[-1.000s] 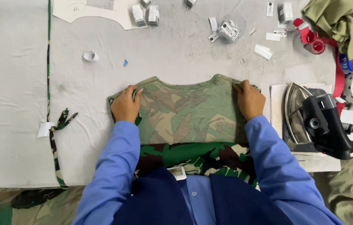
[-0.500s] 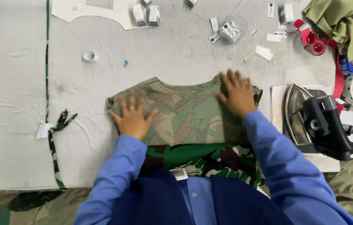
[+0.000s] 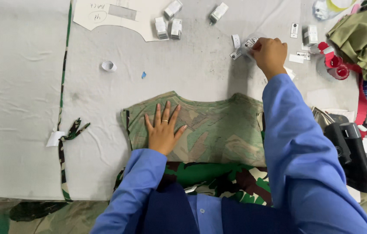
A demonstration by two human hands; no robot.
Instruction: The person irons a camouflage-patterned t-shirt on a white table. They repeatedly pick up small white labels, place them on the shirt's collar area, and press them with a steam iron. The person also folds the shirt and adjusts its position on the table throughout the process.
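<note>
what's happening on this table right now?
A person in blue sleeves is at a grey work table. The left hand lies flat on a camouflage garment. The right hand reaches to the small white labels at the far side. A black iron sits to the right.

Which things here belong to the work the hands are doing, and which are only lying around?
In use:
- camouflage garment, pressed flat by the left hand
- small label pieces, touched by the right hand

Lying about:
- black iron
- paper pattern piece
- camouflage strip
- olive cloth pile
</note>
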